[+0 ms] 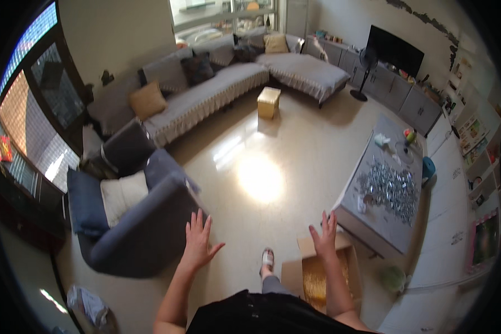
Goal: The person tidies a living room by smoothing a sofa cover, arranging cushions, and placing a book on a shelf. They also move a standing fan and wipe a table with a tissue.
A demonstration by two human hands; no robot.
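Carton (293, 278) near the right hand (324, 236), armchair (145, 228) near the left hand (199, 243)

Both hands are raised in front of the body, fingers spread and palms turned away, with nothing gripped in either. The left one shows just beside the armchair's rounded back in this view; whether it touches the chair cannot be told. The right one shows between the carton and the corner of a low table (376, 225), its forearm crossing in front of the carton.

The carton stands on the floor (234, 222) by the person's right side, flaps unfolded, with shiny gold pieces (317, 285) inside. A sandalled foot (268, 259) is just left of it. On the table lies a wide heap of silver pieces (392, 189), with a small white container (362, 206) at its near left edge.

Further off, a gold box (266, 110) stands on the floor, well apart from both hands. Behind it a long grey sofa (228, 86) bends around the corner, and a standing fan (367, 60) is near the television (394, 50). A pale cushion (123, 196) and a blue cushion (87, 200) rest in the armchair.
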